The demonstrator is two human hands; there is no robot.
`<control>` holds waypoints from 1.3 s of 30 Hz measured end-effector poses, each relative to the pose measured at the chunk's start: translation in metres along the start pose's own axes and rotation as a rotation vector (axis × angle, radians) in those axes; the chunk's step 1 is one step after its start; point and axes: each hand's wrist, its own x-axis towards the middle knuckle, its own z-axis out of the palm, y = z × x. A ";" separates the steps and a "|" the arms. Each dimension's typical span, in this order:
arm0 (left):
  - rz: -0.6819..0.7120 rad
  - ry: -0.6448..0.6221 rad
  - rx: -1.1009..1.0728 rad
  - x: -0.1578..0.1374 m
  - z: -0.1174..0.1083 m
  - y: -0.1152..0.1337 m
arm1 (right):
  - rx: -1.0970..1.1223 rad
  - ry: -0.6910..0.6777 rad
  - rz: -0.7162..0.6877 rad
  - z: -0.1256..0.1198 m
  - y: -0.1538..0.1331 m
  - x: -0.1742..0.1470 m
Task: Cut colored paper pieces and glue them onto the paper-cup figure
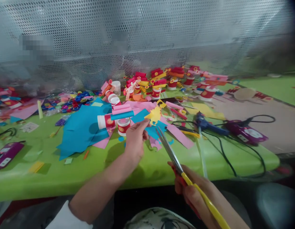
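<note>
Between the thumb and fingers of my left hand [135, 138] is a ragged piece of yellow paper [155, 115], held above the table. My right hand [195, 190] grips a pair of scissors [172, 154] with yellow and red handles. The blades point up and left, slightly apart, with their tips just below the yellow paper and seemingly not touching it. Behind my left hand stand a red and white paper cup [124, 126] and another cup lying on its side [105, 121]. Blue paper [78, 127] and pink scraps [179, 135] lie around them.
A blue glue gun [211, 125] and a purple power box [246, 132] with loose black cables lie at the right. Another purple box [7, 154] is at the left edge. Several decorated cups [156, 92] line the back, before a perforated metal screen [147, 38].
</note>
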 end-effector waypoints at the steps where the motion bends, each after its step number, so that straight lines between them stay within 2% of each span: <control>1: 0.004 -0.017 -0.002 -0.006 0.002 0.001 | -0.054 -0.003 -0.032 -0.005 -0.001 0.000; 4: 0.049 -0.050 -0.005 -0.024 0.010 0.003 | -0.188 0.036 -0.083 -0.016 -0.001 0.004; 8: 0.070 -0.058 -0.019 -0.038 0.019 -0.003 | -0.262 0.055 -0.056 -0.015 0.001 0.008; 13: 0.007 -0.032 -0.040 -0.042 0.029 -0.013 | -0.321 0.184 -0.087 -0.005 0.007 0.011; 17: -0.032 -0.028 -0.034 -0.044 0.034 -0.017 | -0.381 0.216 -0.159 -0.002 0.018 0.017; 24: -0.037 -0.027 -0.067 -0.050 0.043 -0.024 | -0.373 0.260 -0.171 -0.002 0.020 0.021; 32: -0.067 -0.006 -0.113 -0.057 0.053 -0.025 | -0.326 0.319 -0.111 0.000 -0.001 0.024; 39: -0.075 -0.002 -0.149 -0.058 0.054 -0.024 | -0.201 0.204 -0.147 -0.008 0.005 0.026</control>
